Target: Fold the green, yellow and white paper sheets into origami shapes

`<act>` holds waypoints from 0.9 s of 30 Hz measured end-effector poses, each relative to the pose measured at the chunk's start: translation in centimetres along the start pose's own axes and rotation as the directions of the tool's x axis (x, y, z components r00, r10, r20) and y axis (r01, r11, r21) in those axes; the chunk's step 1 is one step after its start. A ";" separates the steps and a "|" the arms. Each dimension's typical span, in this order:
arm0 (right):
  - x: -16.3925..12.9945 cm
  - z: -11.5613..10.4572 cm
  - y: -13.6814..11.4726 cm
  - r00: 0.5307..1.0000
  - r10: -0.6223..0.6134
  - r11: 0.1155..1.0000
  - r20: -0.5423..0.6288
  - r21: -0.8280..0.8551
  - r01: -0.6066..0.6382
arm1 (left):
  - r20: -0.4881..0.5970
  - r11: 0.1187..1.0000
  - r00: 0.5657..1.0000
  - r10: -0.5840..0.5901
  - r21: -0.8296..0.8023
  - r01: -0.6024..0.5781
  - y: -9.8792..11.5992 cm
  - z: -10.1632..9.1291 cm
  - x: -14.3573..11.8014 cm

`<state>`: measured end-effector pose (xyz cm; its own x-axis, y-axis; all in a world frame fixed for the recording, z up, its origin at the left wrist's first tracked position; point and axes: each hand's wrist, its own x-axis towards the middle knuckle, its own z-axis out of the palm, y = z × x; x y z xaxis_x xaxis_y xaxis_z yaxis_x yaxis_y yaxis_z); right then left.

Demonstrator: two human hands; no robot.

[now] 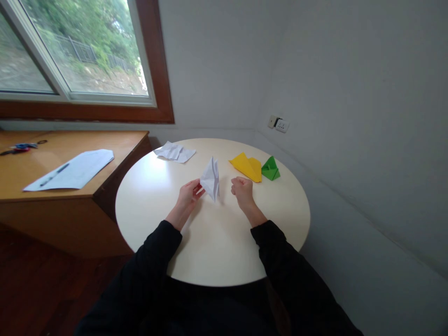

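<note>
1. The white folded paper [211, 179] was a creased, pointed shape with sharp edges, standing upright over the middle of the smooth, cream round table [154, 205].
2. The left hand [188, 192] pinched its lower left edge, fingers closed on it.
3. The right hand [241, 187] was curled into a loose fist just beside the paper, holding nothing.
4. A yellow folded paper [248, 166] and a green folded paper [270, 169] lay touching farther back.

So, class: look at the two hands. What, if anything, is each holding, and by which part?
The left hand pinches the folded white paper at its lower left edge. The right hand is closed in a loose fist beside it, holding nothing visible.
</note>
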<state>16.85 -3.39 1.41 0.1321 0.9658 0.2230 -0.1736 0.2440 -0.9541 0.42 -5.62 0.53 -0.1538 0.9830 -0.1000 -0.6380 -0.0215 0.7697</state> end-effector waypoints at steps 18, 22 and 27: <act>1.1 -0.5 -0.8 0.933 0.318 0.879 0.169 0.315 -0.357 | 0.066 0.992 0.998 -0.011 0.128 0.002 0.3 0.5 -0.4; 1.4 -0.8 -1.0 0.978 0.204 0.914 0.050 0.349 -0.209 | 0.078 0.977 0.997 -0.001 0.213 -0.016 0.4 0.8 -0.4; 1.5 -0.9 -0.9 0.991 -0.024 0.957 -0.134 0.283 0.062 | 0.100 0.926 0.995 -0.002 0.375 -0.036 1.3 1.2 -0.1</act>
<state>18.08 -2.21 2.45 0.2658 0.9392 0.2174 -0.4340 0.3180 -0.8429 0.54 -5.56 2.31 -0.0768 0.9963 -0.0378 -0.3028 0.0128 0.9530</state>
